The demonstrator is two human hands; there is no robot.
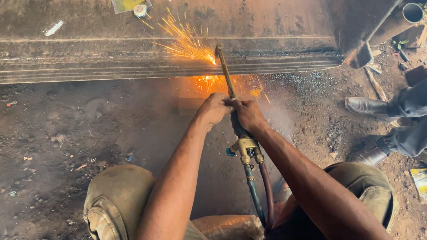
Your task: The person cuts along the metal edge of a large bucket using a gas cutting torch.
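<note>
I crouch over the dirt floor (66, 133) with both hands clenched around a cutting torch (227, 84). My left hand (215, 108) grips the tube from the left, my right hand (248, 114) wraps the handle just beside it, and the two touch each other. The torch points away from me, its tip (217, 50) against the edge of a long steel beam (111, 58) that runs across the top of the view. Sparks (184, 40) spray up and to the left from the tip, and an orange glow (209, 84) shows on the ground below the beam. Behind my right hand sit the brass valves (247, 149), with a blue knob (230, 152) to their left. Two hoses (260, 191), one dark green and one dark red, run from the valves back between my knees (115, 195). To the right stand another person's black shoes (367, 106), well apart from the torch. A pipe end (412, 12) shows in the upper right corner.
</note>
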